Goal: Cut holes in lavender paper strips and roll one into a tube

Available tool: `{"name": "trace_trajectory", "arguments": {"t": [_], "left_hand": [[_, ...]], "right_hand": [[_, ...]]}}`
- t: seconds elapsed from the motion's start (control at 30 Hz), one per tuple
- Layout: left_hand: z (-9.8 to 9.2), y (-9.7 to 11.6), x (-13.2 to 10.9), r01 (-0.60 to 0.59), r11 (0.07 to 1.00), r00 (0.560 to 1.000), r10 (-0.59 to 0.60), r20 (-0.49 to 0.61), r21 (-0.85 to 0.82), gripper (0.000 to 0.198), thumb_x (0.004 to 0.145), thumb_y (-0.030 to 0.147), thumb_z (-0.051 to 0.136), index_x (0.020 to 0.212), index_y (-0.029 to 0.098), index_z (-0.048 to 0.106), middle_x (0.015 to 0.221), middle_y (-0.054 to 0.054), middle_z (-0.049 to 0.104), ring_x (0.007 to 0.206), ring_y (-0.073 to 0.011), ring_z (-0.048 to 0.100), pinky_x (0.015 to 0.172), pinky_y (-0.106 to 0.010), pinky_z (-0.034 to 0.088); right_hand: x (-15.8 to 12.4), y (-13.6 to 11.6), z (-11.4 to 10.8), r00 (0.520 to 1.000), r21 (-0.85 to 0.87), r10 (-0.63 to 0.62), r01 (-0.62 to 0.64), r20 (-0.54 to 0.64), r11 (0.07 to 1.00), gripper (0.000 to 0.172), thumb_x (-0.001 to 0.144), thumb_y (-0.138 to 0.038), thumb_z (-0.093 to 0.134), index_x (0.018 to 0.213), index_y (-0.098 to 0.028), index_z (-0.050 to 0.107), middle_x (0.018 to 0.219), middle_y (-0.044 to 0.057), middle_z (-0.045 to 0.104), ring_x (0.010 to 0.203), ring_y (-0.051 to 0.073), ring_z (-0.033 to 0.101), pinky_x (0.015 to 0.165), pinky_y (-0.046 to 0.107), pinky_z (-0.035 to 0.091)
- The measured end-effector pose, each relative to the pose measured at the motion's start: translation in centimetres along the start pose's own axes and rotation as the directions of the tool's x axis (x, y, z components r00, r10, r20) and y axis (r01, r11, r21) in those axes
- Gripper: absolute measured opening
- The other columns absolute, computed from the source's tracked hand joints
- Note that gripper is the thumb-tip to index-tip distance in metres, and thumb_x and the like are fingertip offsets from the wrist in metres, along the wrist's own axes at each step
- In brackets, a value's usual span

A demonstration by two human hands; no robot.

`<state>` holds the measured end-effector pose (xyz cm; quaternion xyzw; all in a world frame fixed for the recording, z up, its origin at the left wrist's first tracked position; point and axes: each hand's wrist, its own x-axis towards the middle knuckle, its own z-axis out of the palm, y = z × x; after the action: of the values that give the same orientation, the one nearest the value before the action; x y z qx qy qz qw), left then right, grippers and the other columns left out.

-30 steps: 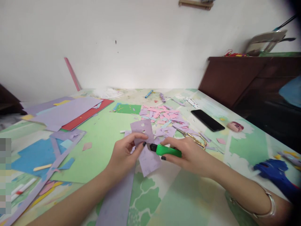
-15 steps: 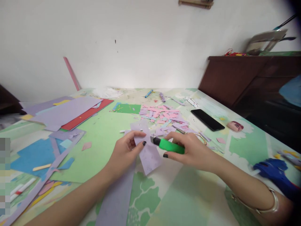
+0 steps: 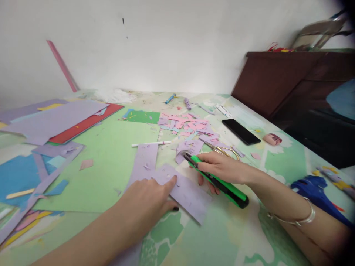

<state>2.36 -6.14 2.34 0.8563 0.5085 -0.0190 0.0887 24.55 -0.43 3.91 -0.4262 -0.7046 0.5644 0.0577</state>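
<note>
My right hand (image 3: 222,168) is wrapped round a green and black utility knife (image 3: 226,188), its tip pointing to the far left above the table. Under my left hand (image 3: 151,195) lies a small purple paper piece (image 3: 191,199) with little cut marks. My left index finger is stretched out onto it and the thumb is spread apart, pressing without gripping. A longer purple strip (image 3: 144,159) runs beneath that hand, partly hidden by it. Beyond the strip's far end is a white pen (image 3: 151,143). Gold-handled scissors (image 3: 219,149) lie just past my right hand.
Pink and purple paper scraps (image 3: 188,123) are heaped in the middle. A large green sheet (image 3: 97,166) and a blue sheet (image 3: 19,177) cover the left. On the right are a black phone (image 3: 240,131), a pink-brown object (image 3: 272,139) and a dark blue tool (image 3: 316,194).
The small purple paper went from being held up between left thumb and fingers to lying on the table under that hand. My right hand has turned the knife over.
</note>
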Motion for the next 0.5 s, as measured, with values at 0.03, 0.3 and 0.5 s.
{"name": "trace_trajectory", "arguments": {"t": [0.03, 0.3, 0.5], "left_hand": [[-0.2, 0.4, -0.3, -0.015, 0.997, 0.999, 0.012, 0.05, 0.076, 0.05, 0.081, 0.039, 0.055, 0.126, 0.018, 0.052, 0.068, -0.01, 0.069, 0.061, -0.0261, 0.065, 0.051, -0.031, 0.044], [2.3, 1.0, -1.7, -0.305, 0.893, 0.91, 0.375, -0.174, 0.331, 0.029, 0.085, 0.021, 0.05, 0.111, 0.015, 0.06, 0.096, -0.013, 0.067, 0.076, -0.0218, 0.063, 0.059, -0.031, 0.047], [4.7, 1.9, -2.6, -0.286, 0.844, 0.811, 0.465, -0.355, 0.453, 0.031, 0.081, 0.014, 0.047, 0.108, 0.009, 0.061, 0.109, -0.015, 0.065, 0.099, -0.0278, 0.058, 0.08, -0.039, 0.046]], "right_hand": [[-0.1, -0.1, -0.2, 0.998, 0.002, 0.028, -0.028, 0.053, 1.0, 0.022, 0.089, -0.032, 0.036, 0.082, -0.015, 0.049, 0.067, 0.001, 0.06, 0.042, 0.009, 0.053, 0.042, 0.02, 0.041], [-0.9, -1.2, -0.3, 0.986, -0.34, 0.037, 0.02, 0.161, 0.94, 0.014, 0.088, -0.022, 0.037, 0.096, -0.018, 0.048, 0.072, -0.001, 0.057, 0.051, 0.008, 0.049, 0.05, 0.02, 0.037], [-0.8, -0.7, 1.3, 0.996, -0.725, -0.032, -0.035, -0.078, 0.688, 0.024, 0.092, -0.035, 0.035, 0.083, -0.018, 0.049, 0.063, -0.001, 0.05, 0.049, 0.009, 0.037, 0.045, 0.022, 0.022]]}}
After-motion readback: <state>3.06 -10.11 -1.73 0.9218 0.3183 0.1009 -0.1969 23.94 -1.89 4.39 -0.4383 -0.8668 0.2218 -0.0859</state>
